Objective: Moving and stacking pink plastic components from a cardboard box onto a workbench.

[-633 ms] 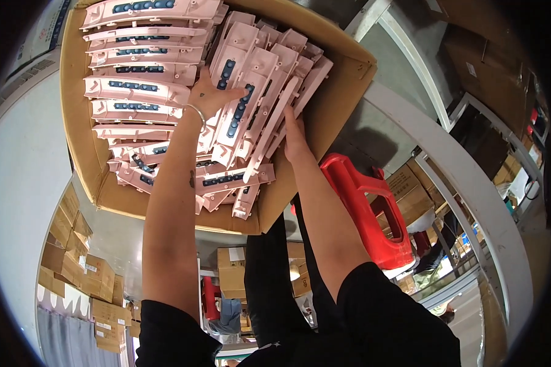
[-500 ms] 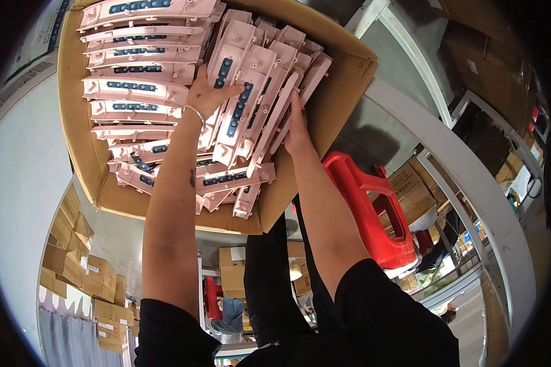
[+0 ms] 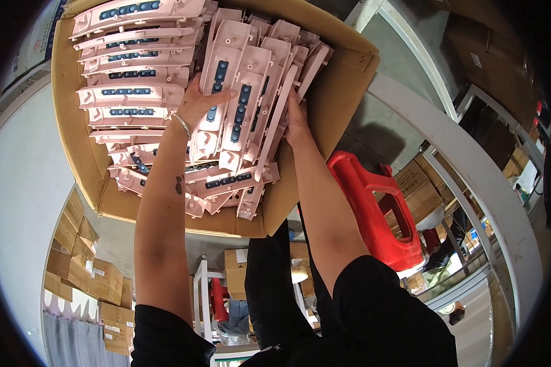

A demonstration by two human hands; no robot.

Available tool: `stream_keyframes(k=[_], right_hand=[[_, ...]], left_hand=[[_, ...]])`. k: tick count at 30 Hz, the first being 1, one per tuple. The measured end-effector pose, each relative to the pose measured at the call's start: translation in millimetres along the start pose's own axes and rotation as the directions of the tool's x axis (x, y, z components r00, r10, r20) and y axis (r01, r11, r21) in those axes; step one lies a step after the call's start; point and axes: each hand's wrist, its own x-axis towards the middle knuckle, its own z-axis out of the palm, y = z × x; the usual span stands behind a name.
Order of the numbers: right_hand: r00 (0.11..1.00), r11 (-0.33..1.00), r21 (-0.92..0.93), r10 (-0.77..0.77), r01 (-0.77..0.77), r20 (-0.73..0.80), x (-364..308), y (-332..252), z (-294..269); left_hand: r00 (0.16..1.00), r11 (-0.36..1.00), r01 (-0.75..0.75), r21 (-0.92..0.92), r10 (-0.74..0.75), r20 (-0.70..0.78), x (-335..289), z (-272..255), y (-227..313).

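Note:
An open cardboard box (image 3: pixel 119 208) is crowded with pale pink moulded plastic panels, many carrying a row of dark blue round buttons. Between my two hands stands a bunch of these pink plastic panels (image 3: pixel 252 101), on edge and leaning slightly right. My left hand (image 3: pixel 196 105) clasps the bunch from its left side, thumb laid across the front panel and fingers mostly hidden behind. From the other side, my right hand (image 3: pixel 297 119) presses against the outer panel, its fingertips partly hidden. A column of stacked panels (image 3: pixel 128 95) fills the box's left side, and several lie crosswise (image 3: pixel 226 180) at the near end.
Right of the box is a red plastic piece (image 3: pixel 379 211) with a large opening. A curved-looking white frame bar (image 3: pixel 453 150) runs beyond it. Cardboard cartons (image 3: pixel 98 275) are piled at lower left, beside a pale surface (image 3: pixel 18 159). My legs (image 3: pixel 272 287) show below the box.
The held bunch has turned a little more upright between my hands. My left hand has shifted slightly left and down with it; the right hand stays against the bunch's outer side.

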Motion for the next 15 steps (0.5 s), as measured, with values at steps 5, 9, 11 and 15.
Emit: stream_keyframes(k=[5, 9, 11, 15], right_hand=[[0.985, 0.981, -0.101, -0.171, 0.168, -0.029, -14, -6, 3], [0.988, 0.994, 0.078, -0.082, 0.072, 0.134, -19, -13, 6], [0.982, 0.988, 0.053, -0.151, 0.145, 0.116, -23, -12, 10], [0.986, 0.986, 0.051, -0.158, 0.156, 0.045, -7, -5, 0]], left_hand=[[0.998, 0.985, -0.021, 0.172, 0.031, -0.059, 5, -1, 1], [0.972, 0.957, -0.169, 0.235, 0.202, -0.124, 8, 3, -4], [0.978, 0.961, -0.119, 0.250, 0.156, -0.137, 6, -5, -12], [0.947, 0.921, -0.111, 0.375, 0.213, -0.242, 12, 9, -14]])
